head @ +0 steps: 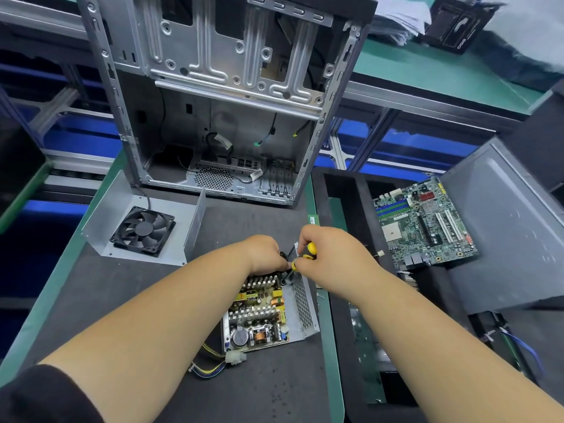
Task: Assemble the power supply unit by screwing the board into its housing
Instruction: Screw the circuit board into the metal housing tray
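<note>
Yellow-handled screwdriver (308, 254) gripped in right hand (329, 257), over far end of board (259, 312) seated in housing (302, 303) near mat's front-right edge. Left hand (264, 254) pinches there; contents unclear. Long axis runs away from person.

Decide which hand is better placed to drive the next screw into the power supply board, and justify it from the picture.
Right. The right hand already grips the yellow-handled screwdriver at the far end of the board, while the left hand steadies beside it.
</note>
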`<state>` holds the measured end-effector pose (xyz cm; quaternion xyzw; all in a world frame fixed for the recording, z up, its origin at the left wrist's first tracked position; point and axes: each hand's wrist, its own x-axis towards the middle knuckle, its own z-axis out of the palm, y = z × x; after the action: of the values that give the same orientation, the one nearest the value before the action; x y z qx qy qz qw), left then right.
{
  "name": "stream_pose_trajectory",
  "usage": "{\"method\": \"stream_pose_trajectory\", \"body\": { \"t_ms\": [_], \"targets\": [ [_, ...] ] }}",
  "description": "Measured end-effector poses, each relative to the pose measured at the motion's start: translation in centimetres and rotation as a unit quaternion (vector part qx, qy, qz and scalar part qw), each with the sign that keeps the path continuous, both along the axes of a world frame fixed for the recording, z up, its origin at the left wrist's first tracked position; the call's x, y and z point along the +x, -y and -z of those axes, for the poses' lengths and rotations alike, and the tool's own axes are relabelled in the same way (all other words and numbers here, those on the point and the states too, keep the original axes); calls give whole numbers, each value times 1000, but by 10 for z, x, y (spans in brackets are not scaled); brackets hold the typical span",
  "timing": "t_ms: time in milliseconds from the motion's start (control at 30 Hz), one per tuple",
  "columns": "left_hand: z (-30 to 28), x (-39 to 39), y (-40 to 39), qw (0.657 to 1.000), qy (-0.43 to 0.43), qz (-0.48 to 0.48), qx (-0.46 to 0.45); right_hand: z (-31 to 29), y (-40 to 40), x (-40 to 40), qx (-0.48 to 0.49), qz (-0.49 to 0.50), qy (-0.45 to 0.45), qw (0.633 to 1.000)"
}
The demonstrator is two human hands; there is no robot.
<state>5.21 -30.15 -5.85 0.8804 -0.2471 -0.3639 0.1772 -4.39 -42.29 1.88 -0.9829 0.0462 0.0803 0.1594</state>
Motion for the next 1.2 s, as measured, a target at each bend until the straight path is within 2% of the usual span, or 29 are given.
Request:
{"method": "stream_pose_trajectory", "body": {
  "t_ms": [433, 700, 900, 1000, 1200],
  "targets": [
    [0, -1, 0, 1000, 1, 3, -5, -6, -3, 0, -19, -38, -20, 999],
    [3, -1, 0, 1000, -11, -15, -23, -12, -12, 12, -167, -71, -49, 982],
    [8, 0, 0, 999, -14, -29, -25, -5, -22, 24, -258, -26, -49, 965],
    [8, 0, -1, 999, -12, -21, -27, -1, -22, 21, -253, -32, -32, 966],
    [10, 2, 1, 1000, -3, -12, -16, -2, -12, 11, -140, -45, -41, 988]
  ]
}}
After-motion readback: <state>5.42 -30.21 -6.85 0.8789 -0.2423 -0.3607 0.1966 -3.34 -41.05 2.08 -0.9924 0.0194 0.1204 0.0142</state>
